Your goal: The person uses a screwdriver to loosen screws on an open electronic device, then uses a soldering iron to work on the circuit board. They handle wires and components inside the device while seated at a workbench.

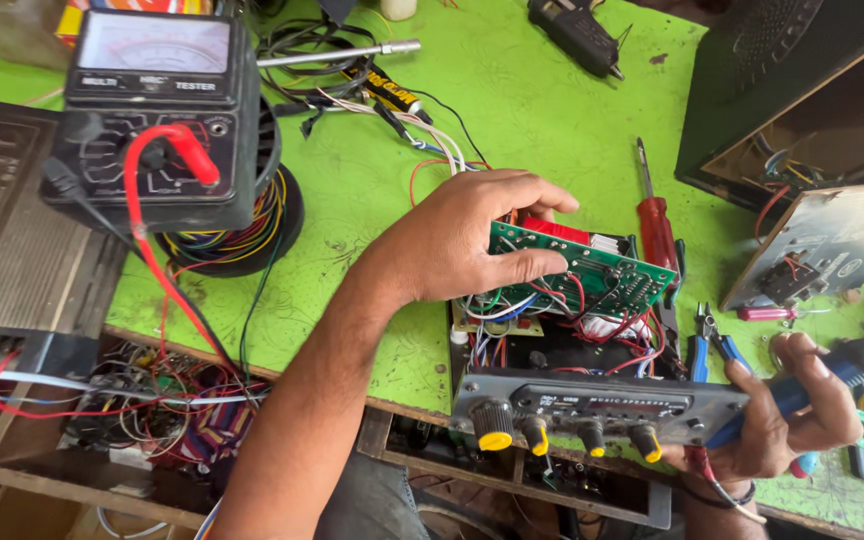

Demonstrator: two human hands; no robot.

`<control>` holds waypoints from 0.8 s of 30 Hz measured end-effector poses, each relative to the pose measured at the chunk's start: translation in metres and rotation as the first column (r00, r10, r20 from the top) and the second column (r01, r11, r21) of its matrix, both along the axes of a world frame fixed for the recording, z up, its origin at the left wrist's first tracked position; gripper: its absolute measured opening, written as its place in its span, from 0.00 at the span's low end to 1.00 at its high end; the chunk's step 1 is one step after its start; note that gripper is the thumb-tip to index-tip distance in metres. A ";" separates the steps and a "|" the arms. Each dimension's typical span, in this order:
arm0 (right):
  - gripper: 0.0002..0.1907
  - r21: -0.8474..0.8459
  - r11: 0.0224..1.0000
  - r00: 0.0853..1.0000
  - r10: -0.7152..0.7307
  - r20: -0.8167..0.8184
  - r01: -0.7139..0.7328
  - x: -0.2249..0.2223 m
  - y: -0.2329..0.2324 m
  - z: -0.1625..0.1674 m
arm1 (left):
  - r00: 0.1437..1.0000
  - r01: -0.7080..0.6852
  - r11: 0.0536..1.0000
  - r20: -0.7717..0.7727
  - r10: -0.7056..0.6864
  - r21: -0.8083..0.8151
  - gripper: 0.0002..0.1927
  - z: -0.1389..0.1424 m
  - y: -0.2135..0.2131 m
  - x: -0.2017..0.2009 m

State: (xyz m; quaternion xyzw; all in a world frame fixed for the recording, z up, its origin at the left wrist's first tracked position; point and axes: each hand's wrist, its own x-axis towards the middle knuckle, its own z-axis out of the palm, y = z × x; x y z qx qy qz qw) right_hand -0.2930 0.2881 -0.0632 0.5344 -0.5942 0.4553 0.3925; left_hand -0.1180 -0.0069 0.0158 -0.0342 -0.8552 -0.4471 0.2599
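Two hands share this job: your left hand [472, 240] pinches the green circuit board [592, 270], thumb under its near edge and fingers over the top, tilting it above the open amplifier chassis [562, 360] at the front edge of the green table [512, 90]. Your right hand [787, 415] is closed around a blue-handled soldering iron [822, 385] and steadies the front panel [602, 405] with its yellow knobs. Keep the board lifted only as far as the red and white wires [612, 325] allow, without straining them. A red screwdriver [655, 215] and blue pliers [707, 345] lie just beside; the analog multimeter [152, 110] stands well apart.
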 end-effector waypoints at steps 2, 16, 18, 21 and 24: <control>0.42 0.007 1.000 1.000 -0.004 0.018 0.004 -0.001 -0.001 -0.002 | 0.999 0.024 1.000 0.034 -0.025 0.015 0.26 -0.002 -0.003 -0.002; 0.39 -0.012 1.000 0.999 -0.012 0.031 0.013 -0.009 -0.001 -0.014 | 0.984 0.114 0.980 0.121 -0.134 0.164 0.54 -0.012 -0.008 -0.004; 0.39 -0.012 1.000 0.999 -0.010 0.039 0.010 -0.008 0.000 -0.013 | 0.991 0.066 0.988 0.107 -0.081 0.140 0.56 -0.012 -0.006 -0.005; 0.40 0.014 0.999 0.999 -0.031 0.035 0.031 -0.008 0.001 -0.011 | 0.991 -0.098 0.991 0.101 0.089 0.090 0.58 -0.012 0.002 -0.010; 0.42 0.021 1.000 1.000 0.005 0.022 -0.006 -0.008 0.001 -0.011 | 0.979 -0.171 0.984 0.125 0.163 0.058 0.59 -0.011 0.007 -0.010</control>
